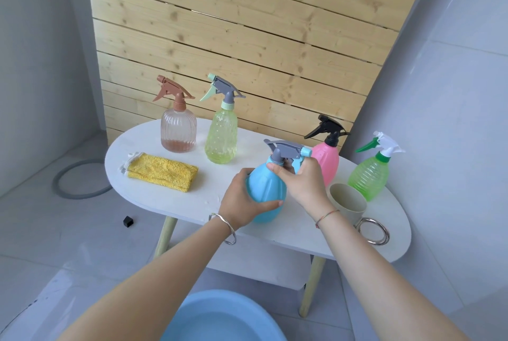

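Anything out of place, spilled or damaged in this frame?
Little stands out: a small black piece lies loose on the floor beside the table, and the mug sits near the table's front edge.

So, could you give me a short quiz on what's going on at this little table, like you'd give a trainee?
1. True or false: the left hand and the right hand both hold the blue spray bottle.
2. How many other spray bottles stand on the white table?
3. What lies on the table left of the blue spray bottle? A) a yellow cloth B) a sponge C) a plate
Key: 1 true; 2 four; 3 A.
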Demonstrator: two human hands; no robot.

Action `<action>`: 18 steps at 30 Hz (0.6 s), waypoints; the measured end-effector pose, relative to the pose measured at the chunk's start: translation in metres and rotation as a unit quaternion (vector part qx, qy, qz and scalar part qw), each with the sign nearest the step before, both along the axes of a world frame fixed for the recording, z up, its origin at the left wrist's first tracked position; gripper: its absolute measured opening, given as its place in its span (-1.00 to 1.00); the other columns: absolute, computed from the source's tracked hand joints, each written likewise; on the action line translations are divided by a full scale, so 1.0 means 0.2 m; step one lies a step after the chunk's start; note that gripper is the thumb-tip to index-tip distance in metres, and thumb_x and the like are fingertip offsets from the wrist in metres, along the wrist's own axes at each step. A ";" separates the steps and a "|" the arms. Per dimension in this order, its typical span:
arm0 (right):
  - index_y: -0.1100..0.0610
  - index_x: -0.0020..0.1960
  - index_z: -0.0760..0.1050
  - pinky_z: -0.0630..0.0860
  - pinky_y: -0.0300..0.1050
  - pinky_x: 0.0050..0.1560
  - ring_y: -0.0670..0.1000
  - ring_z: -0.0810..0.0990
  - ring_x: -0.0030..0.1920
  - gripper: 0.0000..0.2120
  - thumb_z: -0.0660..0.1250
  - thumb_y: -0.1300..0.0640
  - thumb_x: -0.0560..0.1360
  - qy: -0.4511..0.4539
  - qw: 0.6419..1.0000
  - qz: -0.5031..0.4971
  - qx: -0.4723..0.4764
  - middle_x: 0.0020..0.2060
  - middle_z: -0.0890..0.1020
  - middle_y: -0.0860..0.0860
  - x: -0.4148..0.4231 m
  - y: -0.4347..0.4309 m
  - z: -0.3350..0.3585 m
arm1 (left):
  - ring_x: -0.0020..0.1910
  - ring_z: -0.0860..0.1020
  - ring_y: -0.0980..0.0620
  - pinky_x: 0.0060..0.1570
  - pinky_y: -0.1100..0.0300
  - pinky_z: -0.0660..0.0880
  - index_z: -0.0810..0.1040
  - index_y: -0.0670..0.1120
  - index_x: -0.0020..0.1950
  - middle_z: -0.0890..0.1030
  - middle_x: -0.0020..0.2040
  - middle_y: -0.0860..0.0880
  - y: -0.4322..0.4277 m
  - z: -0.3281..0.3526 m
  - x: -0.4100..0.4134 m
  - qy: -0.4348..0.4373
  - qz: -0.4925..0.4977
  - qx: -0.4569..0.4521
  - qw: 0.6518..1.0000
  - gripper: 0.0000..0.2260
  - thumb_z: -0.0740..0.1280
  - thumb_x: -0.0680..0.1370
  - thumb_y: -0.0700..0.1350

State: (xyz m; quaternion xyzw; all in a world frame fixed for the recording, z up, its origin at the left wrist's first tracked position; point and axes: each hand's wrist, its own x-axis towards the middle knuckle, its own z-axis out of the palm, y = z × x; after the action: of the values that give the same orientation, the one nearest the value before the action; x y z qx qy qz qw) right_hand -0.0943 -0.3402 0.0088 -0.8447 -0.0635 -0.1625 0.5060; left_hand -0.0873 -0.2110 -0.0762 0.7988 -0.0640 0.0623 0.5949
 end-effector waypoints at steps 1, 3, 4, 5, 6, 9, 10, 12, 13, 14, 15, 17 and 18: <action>0.13 -0.11 0.56 0.35 -0.39 -0.33 -0.17 0.43 -0.36 -0.86 0.49 0.16 0.40 -0.002 1.000 -0.003 0.003 -0.37 0.52 -0.08 0.00 0.00 0.00 | 0.07 0.52 0.08 -0.01 0.22 0.47 0.40 0.01 0.23 0.52 0.11 0.07 -0.02 0.00 -0.01 -0.003 0.019 0.001 1.000 -0.26 0.64 0.17 0.14; 0.12 -0.11 0.56 0.36 -0.40 -0.32 -0.12 0.45 -0.33 -0.86 0.50 0.17 0.40 -0.006 1.000 -0.007 0.009 -0.36 0.52 -0.07 0.00 0.00 0.00 | 0.09 0.51 0.07 0.03 0.17 0.48 0.38 0.00 0.23 0.51 0.11 0.06 -0.05 0.00 -0.02 -0.008 0.046 0.003 0.999 -0.27 0.64 0.18 0.13; 0.12 -0.09 0.56 0.37 -0.42 -0.31 -0.10 0.47 -0.30 -0.85 0.50 0.17 0.39 -0.004 1.000 -0.008 0.014 -0.34 0.54 -0.06 0.00 0.00 0.01 | 0.10 0.50 0.05 0.05 0.12 0.49 0.38 0.00 0.23 0.50 0.12 0.05 -0.06 0.00 -0.02 -0.010 0.059 0.005 0.998 -0.26 0.63 0.18 0.14; 0.12 -0.07 0.56 0.39 -0.44 -0.29 -0.10 0.50 -0.27 -0.84 0.50 0.17 0.39 -0.001 1.000 -0.007 0.018 -0.30 0.57 -0.04 0.00 0.00 0.01 | 0.10 0.50 0.04 0.07 0.06 0.50 0.38 0.00 0.24 0.49 0.12 0.05 -0.08 0.00 -0.03 -0.011 0.073 0.010 0.997 -0.26 0.63 0.18 0.15; 0.12 -0.06 0.57 0.40 -0.45 -0.27 -0.09 0.53 -0.25 -0.83 0.50 0.17 0.39 0.005 1.000 -0.009 0.022 -0.26 0.60 -0.03 0.00 0.00 0.01 | 0.11 0.49 0.03 0.08 0.02 0.49 0.38 -0.01 0.24 0.49 0.11 0.05 -0.09 0.00 -0.04 -0.012 0.089 0.016 0.996 -0.26 0.62 0.18 0.16; 0.13 -0.03 0.58 0.41 -0.47 -0.26 -0.09 0.56 -0.21 -0.80 0.51 0.16 0.38 0.011 0.999 -0.013 0.028 -0.21 0.62 0.00 0.01 -0.01 0.01 | 0.11 0.48 -0.01 0.07 -0.03 0.49 0.37 -0.04 0.24 0.48 0.09 0.03 -0.13 0.01 -0.05 -0.014 0.124 0.035 0.992 -0.26 0.61 0.20 0.18; 0.14 -0.03 0.58 0.41 -0.47 -0.26 -0.08 0.56 -0.21 -0.80 0.51 0.16 0.38 0.010 0.999 -0.014 0.031 -0.20 0.63 0.00 0.01 -0.01 0.01 | 0.11 0.48 -0.02 0.07 -0.04 0.49 0.37 -0.05 0.23 0.48 0.09 0.02 -0.13 0.01 -0.05 -0.014 0.128 0.041 0.991 -0.26 0.60 0.20 0.18; 0.14 -0.03 0.58 0.41 -0.47 -0.27 -0.08 0.56 -0.21 -0.79 0.51 0.15 0.38 0.007 0.999 -0.018 0.033 -0.21 0.63 0.00 0.01 0.00 0.01 | 0.11 0.48 -0.03 0.06 -0.03 0.48 0.37 -0.06 0.22 0.47 0.10 0.01 -0.12 0.03 -0.04 -0.008 0.124 0.052 0.991 -0.26 0.60 0.19 0.18; 0.14 -0.04 0.58 0.41 -0.46 -0.28 -0.07 0.56 -0.22 -0.79 0.52 0.15 0.37 0.007 0.999 -0.019 0.030 -0.22 0.63 -0.01 0.01 0.00 0.01 | 0.09 0.48 -0.02 0.05 -0.02 0.49 0.36 -0.07 0.20 0.47 0.09 0.01 -0.11 0.03 -0.04 -0.004 0.117 0.061 0.991 -0.26 0.60 0.19 0.19; 0.13 -0.05 0.58 0.42 -0.44 -0.28 -0.06 0.56 -0.23 -0.79 0.52 0.14 0.37 0.010 0.999 -0.019 0.025 -0.23 0.63 -0.01 0.01 -0.01 0.01 | 0.08 0.48 -0.01 0.03 0.02 0.49 0.36 -0.07 0.18 0.47 0.08 0.01 -0.10 0.04 -0.03 -0.004 0.107 0.070 0.992 -0.26 0.60 0.18 0.20; 0.12 -0.05 0.57 0.44 -0.39 -0.24 -0.04 0.57 -0.22 -0.79 0.53 0.13 0.36 0.019 1.000 -0.016 0.019 -0.22 0.64 0.00 0.01 -0.01 0.02 | 0.06 0.47 0.00 0.00 0.06 0.48 0.36 -0.07 0.16 0.46 0.07 0.02 -0.09 0.05 -0.03 -0.004 0.094 0.081 0.992 -0.26 0.60 0.18 0.21; 0.10 -0.01 0.58 0.52 -0.25 -0.07 0.01 0.62 -0.11 -0.75 0.53 0.11 0.36 0.048 0.999 0.016 0.012 -0.12 0.67 0.04 0.02 -0.04 0.05 | 0.04 0.46 0.02 -0.04 0.14 0.44 0.33 -0.08 0.15 0.43 0.06 0.02 -0.06 0.06 -0.01 -0.003 0.062 0.099 0.993 -0.27 0.61 0.19 0.20; 0.08 0.05 0.57 0.52 -0.21 -0.01 -0.02 0.62 -0.04 -0.74 0.51 0.10 0.39 0.068 0.996 0.051 0.018 -0.05 0.67 0.03 0.01 -0.06 0.06 | 0.05 0.46 0.02 -0.03 0.17 0.42 0.33 -0.08 0.16 0.42 0.07 0.01 -0.04 0.07 0.00 0.004 0.039 0.104 0.994 -0.27 0.61 0.20 0.18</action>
State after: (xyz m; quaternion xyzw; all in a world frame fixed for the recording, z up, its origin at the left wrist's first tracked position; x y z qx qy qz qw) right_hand -0.0920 -0.3517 0.0204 -0.8403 -0.0693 -0.0795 0.5317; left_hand -0.0880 -0.2196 -0.0626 0.8583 -0.0363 0.0755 0.5063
